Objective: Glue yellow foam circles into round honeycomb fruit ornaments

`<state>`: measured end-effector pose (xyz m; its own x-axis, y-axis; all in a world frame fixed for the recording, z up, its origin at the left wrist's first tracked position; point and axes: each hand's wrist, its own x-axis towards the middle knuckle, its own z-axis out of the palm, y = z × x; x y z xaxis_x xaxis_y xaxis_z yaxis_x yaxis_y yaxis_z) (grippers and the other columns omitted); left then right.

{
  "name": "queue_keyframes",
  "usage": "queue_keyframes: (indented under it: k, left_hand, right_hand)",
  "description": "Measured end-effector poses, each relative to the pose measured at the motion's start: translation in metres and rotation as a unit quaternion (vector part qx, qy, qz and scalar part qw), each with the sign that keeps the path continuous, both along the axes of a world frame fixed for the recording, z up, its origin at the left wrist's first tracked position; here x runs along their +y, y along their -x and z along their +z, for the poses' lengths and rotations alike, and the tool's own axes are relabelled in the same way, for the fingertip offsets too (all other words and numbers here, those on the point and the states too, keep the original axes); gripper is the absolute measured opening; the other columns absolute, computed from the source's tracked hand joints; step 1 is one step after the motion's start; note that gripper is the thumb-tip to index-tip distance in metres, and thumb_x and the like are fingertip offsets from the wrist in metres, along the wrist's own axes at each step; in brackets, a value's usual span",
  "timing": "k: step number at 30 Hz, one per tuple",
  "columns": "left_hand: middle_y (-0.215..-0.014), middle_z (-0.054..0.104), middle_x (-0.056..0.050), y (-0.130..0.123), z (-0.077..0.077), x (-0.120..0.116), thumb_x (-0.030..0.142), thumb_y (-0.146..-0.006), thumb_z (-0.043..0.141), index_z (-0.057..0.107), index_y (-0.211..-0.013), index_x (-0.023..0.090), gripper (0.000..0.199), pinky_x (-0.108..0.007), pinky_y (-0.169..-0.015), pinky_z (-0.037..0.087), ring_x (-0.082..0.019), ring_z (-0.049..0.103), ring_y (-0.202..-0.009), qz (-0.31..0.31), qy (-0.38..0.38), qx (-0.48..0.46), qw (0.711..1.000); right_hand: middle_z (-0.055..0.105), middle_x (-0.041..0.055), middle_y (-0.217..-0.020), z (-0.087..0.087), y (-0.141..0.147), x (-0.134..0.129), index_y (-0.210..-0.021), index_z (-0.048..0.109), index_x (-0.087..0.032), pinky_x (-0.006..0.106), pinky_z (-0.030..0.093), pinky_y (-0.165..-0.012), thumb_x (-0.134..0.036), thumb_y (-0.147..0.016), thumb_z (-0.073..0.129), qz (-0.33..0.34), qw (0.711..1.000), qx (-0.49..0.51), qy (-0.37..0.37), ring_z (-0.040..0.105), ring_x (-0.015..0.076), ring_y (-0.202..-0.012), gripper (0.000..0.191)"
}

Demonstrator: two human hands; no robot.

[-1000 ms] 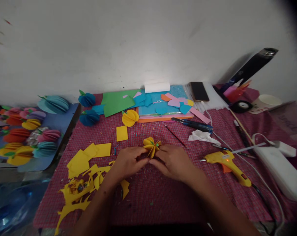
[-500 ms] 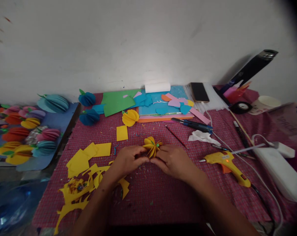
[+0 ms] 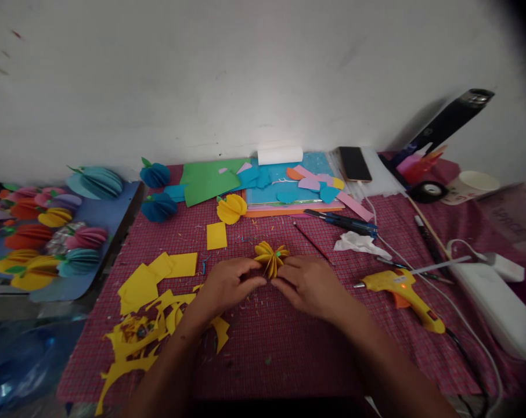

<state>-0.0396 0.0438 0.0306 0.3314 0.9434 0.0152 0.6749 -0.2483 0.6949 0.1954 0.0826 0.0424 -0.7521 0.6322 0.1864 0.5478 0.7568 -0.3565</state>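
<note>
Between my two hands, over the middle of the table, is a yellow paper pumpkin (image 3: 270, 259) with fanned folds and a small green piece at its top. My left hand (image 3: 232, 281) pinches its left folds between thumb and fingers. On the other side, my right hand (image 3: 304, 281) grips the right folds with its fingertips. A finished yellow paper pumpkin (image 3: 231, 209) sits just behind, beside a small yellow paper square (image 3: 216, 235). More yellow paper pieces (image 3: 139, 287) and curled yellow offcuts (image 3: 132, 348) lie left of my left arm.
On the right lie a yellow glue gun (image 3: 402, 290) with its cord, a white power bank-like block (image 3: 493, 307), a utility knife (image 3: 341, 222) and crumpled tissue (image 3: 361, 244). Coloured paper sheets (image 3: 215, 181) and a phone (image 3: 354, 164) line the wall. Paper pumpkins (image 3: 30, 237) fill a blue board at left.
The yellow pumpkin has turned slightly between my hands, and its folds now fan more evenly. My hands have barely shifted.
</note>
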Motion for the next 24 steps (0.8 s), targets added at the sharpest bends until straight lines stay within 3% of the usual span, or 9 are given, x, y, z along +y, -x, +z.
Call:
queue_keyframes:
  k: [2,6,13,20,24]
  left_hand:
    - [-0.096,0.075,-0.002,-0.001,0.000,0.001,0.033,-0.098,0.062,0.070,-0.100,0.021,0.015,-0.030,-0.079,0.050,-0.018,0.068,-0.088,-0.012,-0.006,0.007,1.000]
    - [-0.082,0.069,-0.001,-0.002,-0.001,0.000,0.026,-0.102,0.052,0.065,-0.086,0.019,0.022,-0.028,-0.072,0.045,-0.015,0.063,-0.077,-0.018,-0.044,0.035,0.998]
    - [-0.076,0.058,0.000,-0.003,0.000,-0.002,0.025,-0.102,0.049,0.058,-0.078,0.018,0.027,-0.026,-0.067,0.040,-0.014,0.056,-0.074,-0.022,-0.072,0.048,0.996]
    - [-0.084,0.061,-0.002,0.004,-0.001,-0.001,0.027,-0.104,0.047,0.061,-0.083,0.018,0.027,-0.027,-0.072,0.044,-0.015,0.058,-0.079,-0.031,-0.060,0.060,0.996]
    - [-0.093,0.065,-0.005,0.005,0.001,0.000,0.027,-0.105,0.045,0.065,-0.091,0.019,0.026,-0.029,-0.082,0.050,-0.016,0.062,-0.089,-0.051,-0.064,0.032,0.996]
  right_hand:
    - [0.071,0.0046,-0.084,0.000,0.000,0.000,-0.091,0.075,-0.017,0.031,0.040,-0.069,-0.029,-0.099,0.060,0.000,1.000,-0.001,0.001,0.062,0.0174,-0.074,0.020]
    - [0.071,0.0054,-0.086,0.002,-0.001,-0.002,-0.092,0.073,-0.018,0.031,0.043,-0.070,-0.028,-0.099,0.059,-0.017,1.000,-0.011,0.004,0.064,0.0187,-0.078,0.019]
    - [0.071,0.0074,-0.101,0.004,-0.003,-0.001,-0.094,0.071,-0.018,0.031,0.048,-0.076,-0.021,-0.096,0.057,-0.059,0.998,-0.007,0.024,0.066,0.0202,-0.089,0.015]
    - [0.071,0.0060,-0.090,0.001,-0.011,0.009,-0.088,0.073,-0.019,0.030,0.047,-0.073,-0.019,-0.098,0.055,-0.053,0.999,-0.009,0.008,0.065,0.0191,-0.082,0.021]
    - [0.074,0.0075,-0.099,0.001,-0.013,0.011,-0.093,0.073,-0.018,0.032,0.051,-0.078,-0.017,-0.097,0.055,-0.061,0.998,0.006,0.012,0.068,0.0208,-0.089,0.018]
